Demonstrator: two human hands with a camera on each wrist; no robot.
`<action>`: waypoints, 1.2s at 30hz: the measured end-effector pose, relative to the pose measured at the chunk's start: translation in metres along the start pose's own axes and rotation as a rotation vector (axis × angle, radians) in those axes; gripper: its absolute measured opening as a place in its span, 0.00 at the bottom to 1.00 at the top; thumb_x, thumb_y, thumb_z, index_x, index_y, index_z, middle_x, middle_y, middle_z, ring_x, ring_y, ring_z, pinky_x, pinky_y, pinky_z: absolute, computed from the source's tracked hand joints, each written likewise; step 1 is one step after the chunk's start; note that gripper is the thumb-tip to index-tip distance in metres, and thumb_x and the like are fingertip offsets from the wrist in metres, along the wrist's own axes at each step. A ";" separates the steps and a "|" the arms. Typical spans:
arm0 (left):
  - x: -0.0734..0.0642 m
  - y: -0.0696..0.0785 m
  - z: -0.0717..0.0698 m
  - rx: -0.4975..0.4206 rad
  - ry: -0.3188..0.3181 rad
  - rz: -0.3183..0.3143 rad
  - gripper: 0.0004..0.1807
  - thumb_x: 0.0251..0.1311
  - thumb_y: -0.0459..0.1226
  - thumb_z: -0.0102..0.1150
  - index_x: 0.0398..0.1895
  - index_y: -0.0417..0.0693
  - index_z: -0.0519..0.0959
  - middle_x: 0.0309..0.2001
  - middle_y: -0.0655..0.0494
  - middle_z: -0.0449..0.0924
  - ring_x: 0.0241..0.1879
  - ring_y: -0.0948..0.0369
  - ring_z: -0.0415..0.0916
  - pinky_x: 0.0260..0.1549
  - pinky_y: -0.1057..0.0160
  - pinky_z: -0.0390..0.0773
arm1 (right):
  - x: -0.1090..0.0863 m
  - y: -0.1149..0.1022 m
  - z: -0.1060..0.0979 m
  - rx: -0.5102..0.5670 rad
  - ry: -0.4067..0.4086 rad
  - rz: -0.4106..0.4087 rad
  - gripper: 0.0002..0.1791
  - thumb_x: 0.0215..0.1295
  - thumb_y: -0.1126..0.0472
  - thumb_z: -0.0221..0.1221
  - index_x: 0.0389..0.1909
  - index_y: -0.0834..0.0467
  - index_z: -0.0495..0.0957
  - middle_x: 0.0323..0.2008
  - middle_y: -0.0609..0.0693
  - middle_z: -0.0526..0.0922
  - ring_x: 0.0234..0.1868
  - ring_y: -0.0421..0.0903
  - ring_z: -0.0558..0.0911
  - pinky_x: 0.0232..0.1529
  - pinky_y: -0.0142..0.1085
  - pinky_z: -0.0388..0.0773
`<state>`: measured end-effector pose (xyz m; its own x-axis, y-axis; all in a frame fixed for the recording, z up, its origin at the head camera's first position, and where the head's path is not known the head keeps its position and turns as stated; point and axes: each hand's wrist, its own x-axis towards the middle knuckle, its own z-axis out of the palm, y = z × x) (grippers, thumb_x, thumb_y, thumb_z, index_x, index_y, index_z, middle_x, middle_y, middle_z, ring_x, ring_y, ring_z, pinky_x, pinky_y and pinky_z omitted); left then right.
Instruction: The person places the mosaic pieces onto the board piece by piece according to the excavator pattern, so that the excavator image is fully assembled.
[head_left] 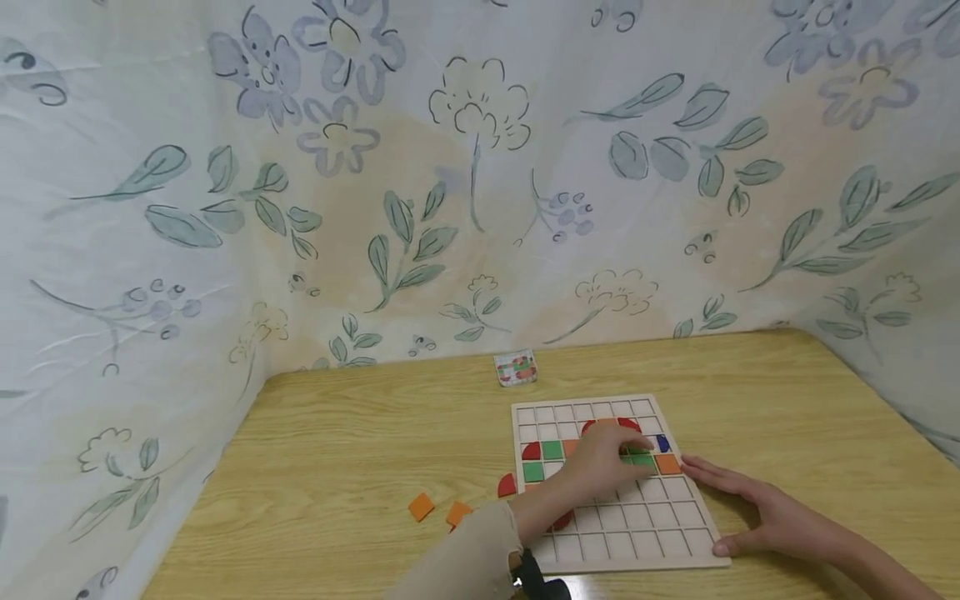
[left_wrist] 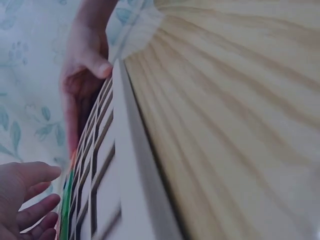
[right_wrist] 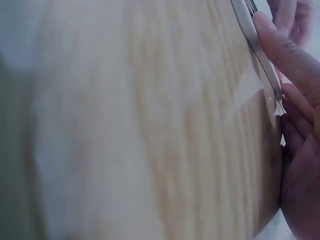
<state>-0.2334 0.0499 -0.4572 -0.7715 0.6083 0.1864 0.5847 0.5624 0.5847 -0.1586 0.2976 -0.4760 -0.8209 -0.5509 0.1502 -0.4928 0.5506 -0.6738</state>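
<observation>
- While the left hand reaches right across the gridded wooden board, its thumb and loosely bent fingers stand apart, no piece showing between them; whether a fingertip touches a tile, I cannot tell.
- Beneath those fingers, green square tiles, and just beyond them an orange square tile and a blue piece, all on the board!
- Over on the far side, the right hand braces the board, fingers stretched at its right edge, thumb at the near corner. Good support, I'd judge: light inward pressure should stop any skid on the tabletop.
- Now the delicate bit: fingertips straight down, one cell at a time, tile edges squared to the grid lines. Lift the palm clear, or it may nudge neighbours.
- And mind that forearm! A red quarter-round tile sits at the board's left edge, loose orange tiles further left; a low sleeve could sweep them.
</observation>
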 end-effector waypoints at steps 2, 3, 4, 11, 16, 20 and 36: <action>-0.008 -0.008 -0.007 -0.036 0.002 -0.021 0.13 0.50 0.44 0.66 0.41 0.58 0.83 0.35 0.73 0.80 0.34 0.77 0.70 0.33 0.80 0.66 | 0.000 0.000 0.000 -0.020 -0.006 0.015 0.45 0.48 0.49 0.67 0.67 0.56 0.60 0.69 0.45 0.58 0.62 0.15 0.48 0.51 0.14 0.51; -0.012 -0.012 -0.012 -0.050 0.006 -0.029 0.13 0.50 0.44 0.67 0.41 0.58 0.83 0.34 0.72 0.80 0.32 0.75 0.69 0.32 0.79 0.66 | 0.000 0.000 0.000 -0.027 -0.004 0.021 0.45 0.48 0.49 0.67 0.67 0.55 0.60 0.69 0.45 0.58 0.62 0.14 0.48 0.51 0.14 0.52; -0.016 -0.016 -0.016 -0.073 0.007 -0.044 0.13 0.50 0.44 0.67 0.41 0.57 0.83 0.33 0.71 0.79 0.31 0.75 0.69 0.31 0.78 0.66 | -0.001 0.000 -0.001 -0.037 -0.007 0.028 0.45 0.48 0.48 0.67 0.67 0.55 0.60 0.69 0.43 0.58 0.61 0.14 0.48 0.50 0.15 0.53; -0.054 -0.048 -0.052 -0.194 0.028 -0.136 0.13 0.51 0.42 0.66 0.41 0.53 0.83 0.35 0.65 0.81 0.33 0.70 0.68 0.34 0.72 0.69 | -0.001 0.000 0.000 -0.059 -0.007 0.055 0.45 0.47 0.47 0.67 0.67 0.53 0.60 0.69 0.37 0.57 0.60 0.12 0.47 0.49 0.16 0.56; -0.091 -0.069 -0.080 -0.277 0.026 -0.253 0.13 0.52 0.42 0.65 0.42 0.54 0.83 0.37 0.64 0.80 0.33 0.65 0.70 0.31 0.68 0.72 | 0.000 -0.001 0.003 -0.019 -0.001 0.047 0.45 0.47 0.48 0.67 0.67 0.54 0.60 0.69 0.40 0.57 0.61 0.13 0.47 0.51 0.14 0.51; -0.124 -0.081 -0.103 -0.234 0.045 -0.284 0.12 0.53 0.43 0.64 0.42 0.54 0.82 0.41 0.64 0.81 0.40 0.62 0.73 0.40 0.64 0.73 | 0.000 -0.001 0.005 0.011 -0.012 0.040 0.44 0.48 0.50 0.67 0.68 0.54 0.60 0.69 0.38 0.55 0.61 0.13 0.45 0.49 0.11 0.45; -0.160 -0.090 -0.107 -0.203 0.026 -0.289 0.13 0.53 0.41 0.65 0.43 0.56 0.82 0.43 0.66 0.81 0.48 0.62 0.73 0.51 0.57 0.71 | 0.001 -0.002 -0.001 -0.006 -0.032 0.064 0.44 0.50 0.50 0.66 0.68 0.53 0.59 0.70 0.38 0.55 0.60 0.12 0.46 0.50 0.13 0.51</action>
<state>-0.1898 -0.1581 -0.4552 -0.9056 0.4240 0.0089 0.2812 0.5846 0.7611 -0.1587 0.2969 -0.4736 -0.8410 -0.5345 0.0838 -0.4416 0.5887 -0.6770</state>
